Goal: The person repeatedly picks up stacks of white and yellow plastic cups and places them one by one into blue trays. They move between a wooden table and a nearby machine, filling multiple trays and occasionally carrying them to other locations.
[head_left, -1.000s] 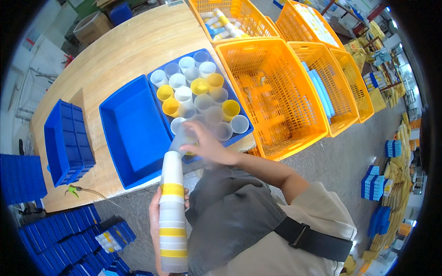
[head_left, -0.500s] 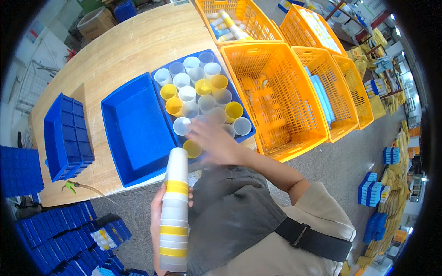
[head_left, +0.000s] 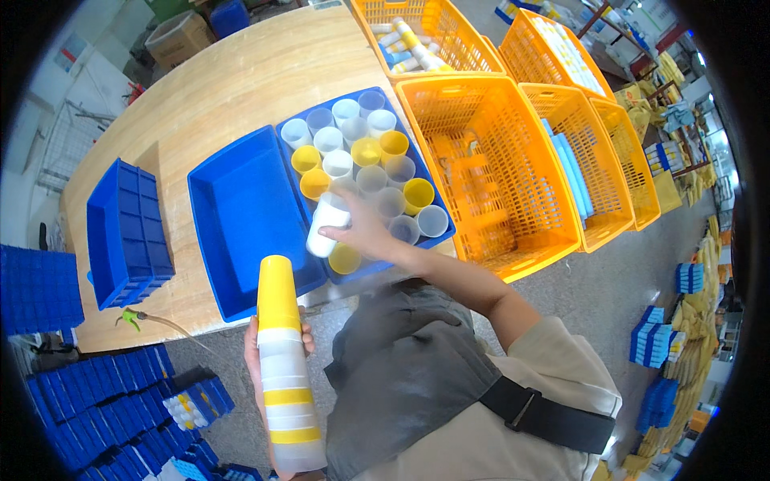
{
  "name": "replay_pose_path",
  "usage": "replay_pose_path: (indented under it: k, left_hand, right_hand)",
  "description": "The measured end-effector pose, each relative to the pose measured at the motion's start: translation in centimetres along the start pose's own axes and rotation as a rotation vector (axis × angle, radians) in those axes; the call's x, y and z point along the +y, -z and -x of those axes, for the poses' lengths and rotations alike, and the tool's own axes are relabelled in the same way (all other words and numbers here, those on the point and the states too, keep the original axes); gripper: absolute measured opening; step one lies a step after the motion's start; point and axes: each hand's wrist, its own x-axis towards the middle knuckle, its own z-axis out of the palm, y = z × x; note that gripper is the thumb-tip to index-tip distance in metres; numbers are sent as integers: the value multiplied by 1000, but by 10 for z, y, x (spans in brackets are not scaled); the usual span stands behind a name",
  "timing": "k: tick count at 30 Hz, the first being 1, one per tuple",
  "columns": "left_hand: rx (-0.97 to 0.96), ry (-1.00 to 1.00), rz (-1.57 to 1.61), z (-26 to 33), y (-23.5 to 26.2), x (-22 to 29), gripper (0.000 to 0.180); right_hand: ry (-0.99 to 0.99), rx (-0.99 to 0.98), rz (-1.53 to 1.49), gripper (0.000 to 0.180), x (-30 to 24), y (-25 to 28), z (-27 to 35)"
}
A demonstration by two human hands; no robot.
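Observation:
My left hand [head_left: 250, 341] grips a long stack of nested plastic cups [head_left: 287, 377], white and translucent with yellow ones between. A yellow cup [head_left: 276, 293] forms its upper end. Over the near-left corner of a blue tray [head_left: 451, 231], my right hand [head_left: 365, 228] has its fingers round a tilted white cup [head_left: 327, 227]. Several rows of upright cups, clear, white and yellow, stand in this tray. Beside the held cup is a yellow cup [head_left: 344, 259] in the near corner. How deep the held cup sits among the others cannot be made out.
Left of the cups lies another blue tray [head_left: 249, 216], with a blue crate [head_left: 132, 232] farther left on the wooden table [head_left: 241, 72]. A large orange basket [head_left: 489, 176] adjoins the table on the right. An air gun [head_left: 128, 319] with a hose hangs at the near edge.
The white cup that topped the left-hand stack is gone from it, showing a yellow one. My right hand, blurred over the tray before, now holds a white cup. The stack tilts left.

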Motion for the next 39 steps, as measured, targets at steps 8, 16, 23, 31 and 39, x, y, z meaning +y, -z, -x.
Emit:
replay_pose_path:
  k: [8,16,23,31,39]
  left_hand:
    - [144,-220,-60,12,5,-17,74]
    - [174,-232,-71,-17,-21,-21,60]
    - [190,-161,-222,-25,-30,33,51]
    - [145,-82,117,-90,21,150,54]
    - [-96,92,182,-159,49,207,59]
  right_hand:
    - [473,-80,538,66,12,19,6]
    - [-135,-461,-491,64,-18,-12,11]
    - [-579,-637,-1322,58,-31,-99,-72]
    - [-825,-664,-2036,75,45,-191,-217]
    - [-677,-450,-912,46,-88,-187,-159]
